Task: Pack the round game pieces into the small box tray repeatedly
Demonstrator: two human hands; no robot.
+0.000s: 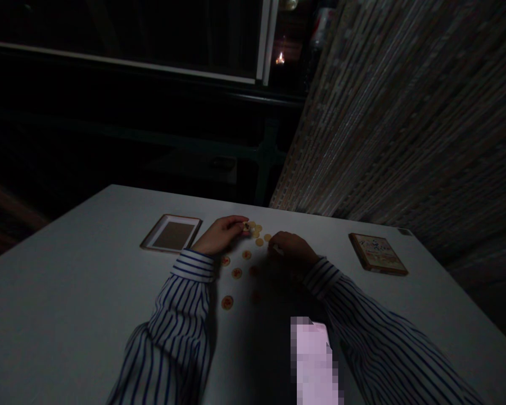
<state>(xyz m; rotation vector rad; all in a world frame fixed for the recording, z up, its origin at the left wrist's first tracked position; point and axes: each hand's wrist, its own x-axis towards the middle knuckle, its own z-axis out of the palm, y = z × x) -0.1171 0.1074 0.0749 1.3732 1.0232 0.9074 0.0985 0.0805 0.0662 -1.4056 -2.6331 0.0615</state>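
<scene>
My left hand pinches a small round game piece with a dark mark, between thumb and fingertips. Close by my right hand, curled low over the table, a small pale object shows at the fingers; its kind is unclear. Several plain pale discs lie between the two hands, some overlapping. Nearer to me, round pieces with red markings are spread in loose rows, face up. Shadow darkens those beneath my right arm.
On the white table, an open shallow box tray lies to the left. A box with a picture lid lies to the right. A pixelated pink shape covers the near middle. A string curtain hangs at the right back.
</scene>
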